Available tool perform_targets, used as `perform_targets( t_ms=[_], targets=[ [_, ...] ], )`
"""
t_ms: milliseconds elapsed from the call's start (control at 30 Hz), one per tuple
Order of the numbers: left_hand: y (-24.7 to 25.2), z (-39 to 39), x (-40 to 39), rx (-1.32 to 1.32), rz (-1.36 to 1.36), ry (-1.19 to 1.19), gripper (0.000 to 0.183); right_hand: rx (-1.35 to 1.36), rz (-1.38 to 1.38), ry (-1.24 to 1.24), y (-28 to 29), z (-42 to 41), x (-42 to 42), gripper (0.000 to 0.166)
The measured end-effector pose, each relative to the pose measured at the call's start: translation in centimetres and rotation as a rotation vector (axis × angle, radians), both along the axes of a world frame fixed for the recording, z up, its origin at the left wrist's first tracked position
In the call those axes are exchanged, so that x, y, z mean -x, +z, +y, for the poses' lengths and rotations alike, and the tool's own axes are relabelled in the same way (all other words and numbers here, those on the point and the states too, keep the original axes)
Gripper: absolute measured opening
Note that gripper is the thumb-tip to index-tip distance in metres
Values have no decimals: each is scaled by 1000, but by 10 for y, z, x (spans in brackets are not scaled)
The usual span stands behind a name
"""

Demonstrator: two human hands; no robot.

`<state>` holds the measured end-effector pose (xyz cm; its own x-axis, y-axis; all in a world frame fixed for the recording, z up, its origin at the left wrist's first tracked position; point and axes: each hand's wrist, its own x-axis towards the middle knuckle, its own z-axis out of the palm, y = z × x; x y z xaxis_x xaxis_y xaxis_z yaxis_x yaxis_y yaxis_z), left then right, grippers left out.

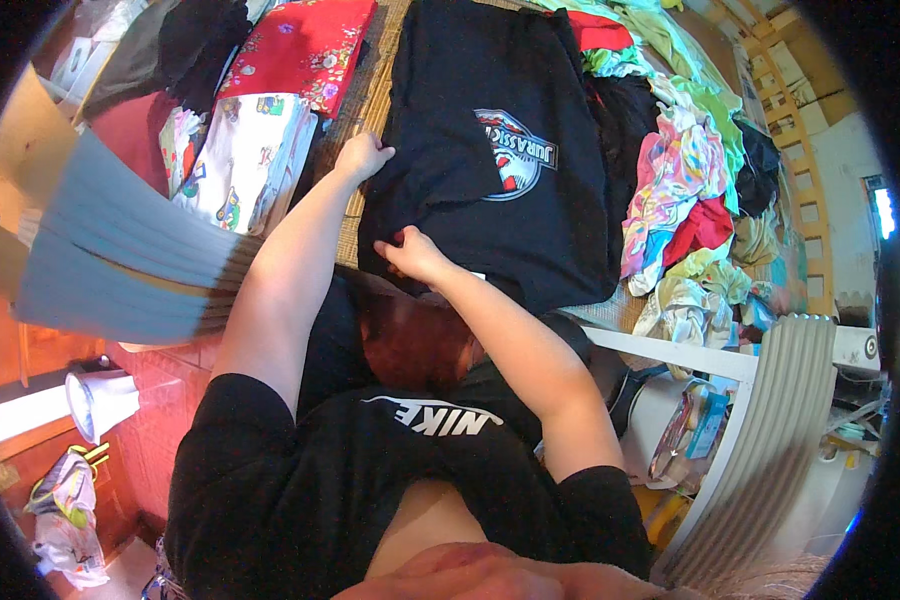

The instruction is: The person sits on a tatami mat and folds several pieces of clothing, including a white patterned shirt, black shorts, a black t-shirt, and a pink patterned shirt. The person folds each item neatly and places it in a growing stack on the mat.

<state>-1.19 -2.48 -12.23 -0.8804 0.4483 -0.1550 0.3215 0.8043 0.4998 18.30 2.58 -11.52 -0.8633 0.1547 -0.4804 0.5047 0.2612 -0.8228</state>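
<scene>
A black T-shirt (487, 217) with a printed emblem lies spread before me on a woven mat (349, 247). Its left side is folded over, hiding part of the print. My left hand (366, 157) is at the shirt's left edge, with its curled fingertips gripping the fabric. Lower down, near the hem, my right hand (418, 257) pinches the cloth between thumb and fingers. A small white tag shows beside my right wrist.
On the left are folded stacks: a red floral cloth (300, 52), white printed clothes (247, 157) and dark garments (165, 60). Loose crumpled clothes (675, 172) are heaped on the right. A grey ribbed panel (135, 247) borders the left; a white metal frame (675, 351) stands right.
</scene>
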Motion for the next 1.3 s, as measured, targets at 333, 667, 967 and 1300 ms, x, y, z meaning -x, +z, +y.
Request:
perform_targets(
  t_ms=[333,667,967,1300],
  targets=[
    [-19,3,24,-101,101,-3,27,379,199,-780,-29,-43,27,13],
    [6,61,92,211,57,-591,36,408,152,-648,5,-49,14,19],
    [16,29,98,433,184,-563,38,530,8,-140,-1,-74,22,17],
    [0,30,-33,159,461,-546,57,320,52,271,30,-33,30,18]
  ],
)
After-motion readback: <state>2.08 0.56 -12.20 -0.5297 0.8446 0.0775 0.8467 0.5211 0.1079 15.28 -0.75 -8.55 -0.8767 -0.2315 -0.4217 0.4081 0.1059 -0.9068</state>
